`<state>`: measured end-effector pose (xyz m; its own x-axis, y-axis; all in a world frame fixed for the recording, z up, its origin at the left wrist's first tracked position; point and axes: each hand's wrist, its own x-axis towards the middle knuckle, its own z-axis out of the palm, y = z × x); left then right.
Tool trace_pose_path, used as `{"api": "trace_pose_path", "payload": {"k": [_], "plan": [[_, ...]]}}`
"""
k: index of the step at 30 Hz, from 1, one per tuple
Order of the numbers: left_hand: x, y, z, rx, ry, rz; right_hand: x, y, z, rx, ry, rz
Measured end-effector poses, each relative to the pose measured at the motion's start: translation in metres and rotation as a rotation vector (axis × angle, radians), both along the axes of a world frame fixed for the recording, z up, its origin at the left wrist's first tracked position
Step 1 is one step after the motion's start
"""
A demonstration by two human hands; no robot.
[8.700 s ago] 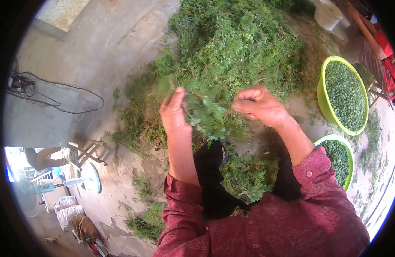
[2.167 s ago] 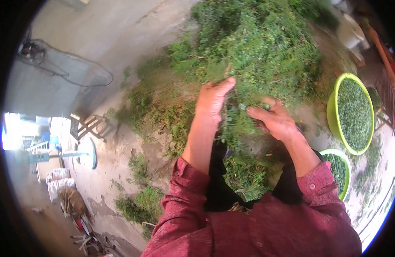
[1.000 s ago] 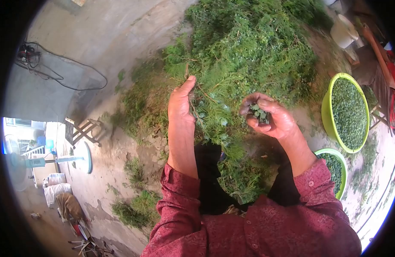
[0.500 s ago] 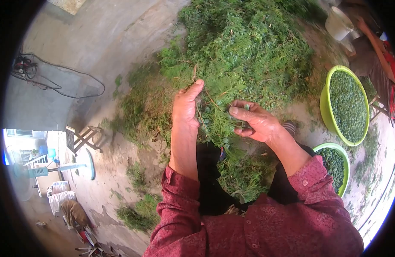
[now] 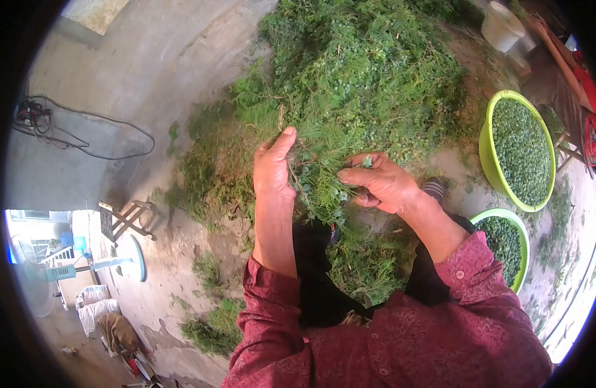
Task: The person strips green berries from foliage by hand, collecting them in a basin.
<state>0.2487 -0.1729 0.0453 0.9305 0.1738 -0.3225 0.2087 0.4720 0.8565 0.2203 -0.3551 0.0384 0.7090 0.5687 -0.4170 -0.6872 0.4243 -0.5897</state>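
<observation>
My left hand is closed around a leafy green branch, whose bare brown stem end pokes up above the thumb. At the branch's right side, my right hand has its thumb and fingers pinched together, with small blue-green berries showing between the fingertips. Beyond both hands rises a large heap of cut evergreen branches dotted with similar berries. More green sprigs lie on the ground between my legs.
Two green-rimmed basins, a larger one and a smaller one, hold green berries at right. Beyond sits another person near a white bucket. At left are a folding stool, a fan and a cable.
My right hand's fingers have closed in on the branch, and berries now show more clearly at its fingertips. The whole view has shifted slightly.
</observation>
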Motion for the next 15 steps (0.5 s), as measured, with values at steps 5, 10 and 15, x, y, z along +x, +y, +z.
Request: {"api": "trace_pose_path", "payload": {"k": [5,10,15], "plan": [[0.006,0.018,0.0,-0.064,0.027,0.114,-0.006,-0.004,0.008,-0.38,-0.205,-0.034],[-0.002,0.002,0.014,-0.056,0.032,0.127,0.003,-0.017,-0.014,-0.063,-0.027,-0.171],[0.004,-0.001,0.004,-0.24,0.004,0.004,0.001,-0.011,-0.009,0.032,0.01,-0.073]]}}
